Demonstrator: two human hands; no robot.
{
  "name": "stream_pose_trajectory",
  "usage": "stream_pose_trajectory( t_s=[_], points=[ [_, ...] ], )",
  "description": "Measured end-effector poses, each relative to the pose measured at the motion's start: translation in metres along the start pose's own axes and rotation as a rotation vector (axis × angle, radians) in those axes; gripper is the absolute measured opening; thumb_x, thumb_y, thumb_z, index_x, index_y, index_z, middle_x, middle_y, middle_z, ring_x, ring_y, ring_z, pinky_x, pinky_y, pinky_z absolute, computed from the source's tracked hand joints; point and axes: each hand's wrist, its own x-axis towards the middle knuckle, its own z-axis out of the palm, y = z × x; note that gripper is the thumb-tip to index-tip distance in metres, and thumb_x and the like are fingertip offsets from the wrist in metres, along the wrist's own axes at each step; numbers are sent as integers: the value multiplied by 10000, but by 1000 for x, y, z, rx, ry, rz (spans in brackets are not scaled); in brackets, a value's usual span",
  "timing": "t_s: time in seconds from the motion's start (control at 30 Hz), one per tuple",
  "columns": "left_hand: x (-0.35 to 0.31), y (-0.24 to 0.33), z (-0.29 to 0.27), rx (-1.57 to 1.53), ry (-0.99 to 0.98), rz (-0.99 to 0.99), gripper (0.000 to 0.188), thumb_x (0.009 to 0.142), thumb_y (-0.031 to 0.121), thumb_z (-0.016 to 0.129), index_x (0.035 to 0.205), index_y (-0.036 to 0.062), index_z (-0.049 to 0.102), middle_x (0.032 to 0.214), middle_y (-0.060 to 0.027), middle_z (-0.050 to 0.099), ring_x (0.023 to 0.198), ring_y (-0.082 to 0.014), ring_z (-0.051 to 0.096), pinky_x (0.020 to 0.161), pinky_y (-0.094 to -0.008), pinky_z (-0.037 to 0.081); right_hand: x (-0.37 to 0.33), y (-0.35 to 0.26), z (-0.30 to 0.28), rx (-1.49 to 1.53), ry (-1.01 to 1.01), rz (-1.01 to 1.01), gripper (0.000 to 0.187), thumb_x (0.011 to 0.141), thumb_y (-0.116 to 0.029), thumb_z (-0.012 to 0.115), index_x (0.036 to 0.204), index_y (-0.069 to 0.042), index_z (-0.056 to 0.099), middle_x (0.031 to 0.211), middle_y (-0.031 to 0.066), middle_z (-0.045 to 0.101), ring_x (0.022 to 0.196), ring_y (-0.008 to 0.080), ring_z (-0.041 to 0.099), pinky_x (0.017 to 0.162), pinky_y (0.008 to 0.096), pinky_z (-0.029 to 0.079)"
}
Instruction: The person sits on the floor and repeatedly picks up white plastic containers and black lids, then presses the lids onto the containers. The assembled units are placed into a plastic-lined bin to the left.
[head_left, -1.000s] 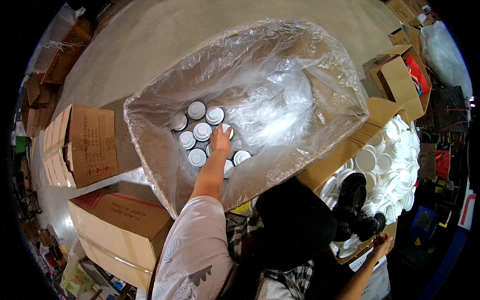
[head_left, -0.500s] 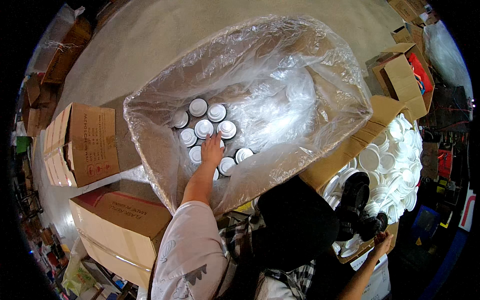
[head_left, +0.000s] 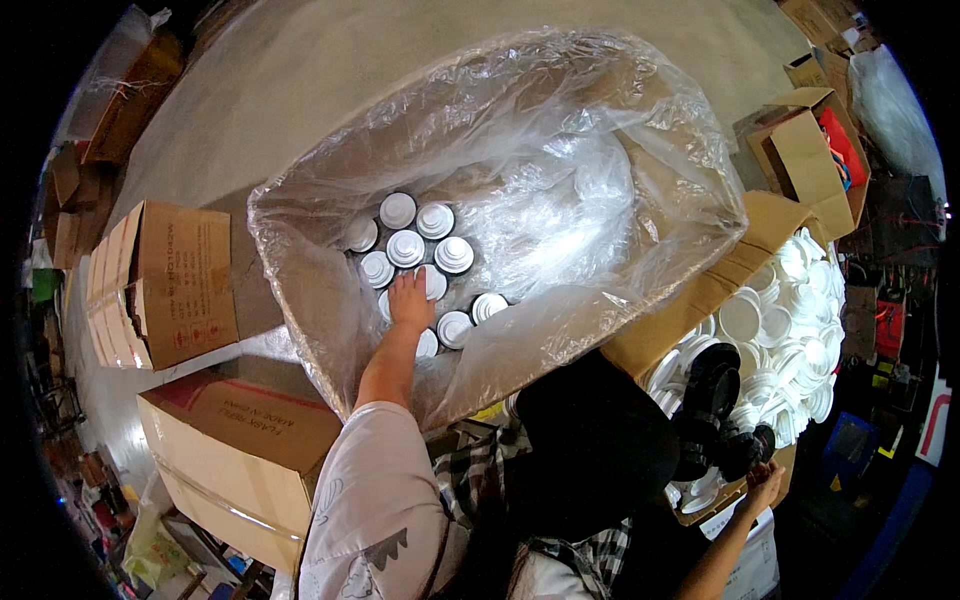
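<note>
Several white stepped round caps with dark lower rims [head_left: 454, 255] stand in a loose cluster at the left of a large carton lined with clear plastic [head_left: 300, 310]. My left hand [head_left: 409, 302] reaches down among them, fingers stretched out over the near caps. Its fingertips lie beside a white cap [head_left: 433, 283] and partly cover another to the left. Low on the right, my right hand [head_left: 766, 487] has its fingers curled against a black round part [head_left: 747, 452]. Beyond that part lies a longer black stack [head_left: 711, 385], over a heap of white discs [head_left: 790, 330]. Part of the right hand's grip is hidden.
Two closed cardboard boxes [head_left: 185, 290] [head_left: 235, 450] stand left of the lined carton. The box with white discs has a raised flap [head_left: 680, 310] against the carton's near right side. An open box with red contents [head_left: 805, 165] stands farther back right.
My left hand has drawn back slightly toward me and to the left, uncovering more of one white cap. My right hand and the black parts look the same.
</note>
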Motion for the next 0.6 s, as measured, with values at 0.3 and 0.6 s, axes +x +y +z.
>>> stream_pose_trajectory(
  t_s=[0.3,0.6],
  points=[
    [9,27,-9,-113,83,-272,679,641,315,713,1196,40,435,1078,-140,489,1063,-304,423,881,-423,341,-24,-25,18,-73,29,25,463,892,-457,464,968,-16,587,757,53,597,616,123,545,549,241,428],
    [-1,13,-22,-71,54,183,756,666,399,692,1311,154,384,1392,-160,257,1311,-346,171,1042,-505,162,-2,0,3,-28,-53,9,469,891,-451,469,986,-4,575,788,73,597,672,150,566,617,270,461]
  ],
)
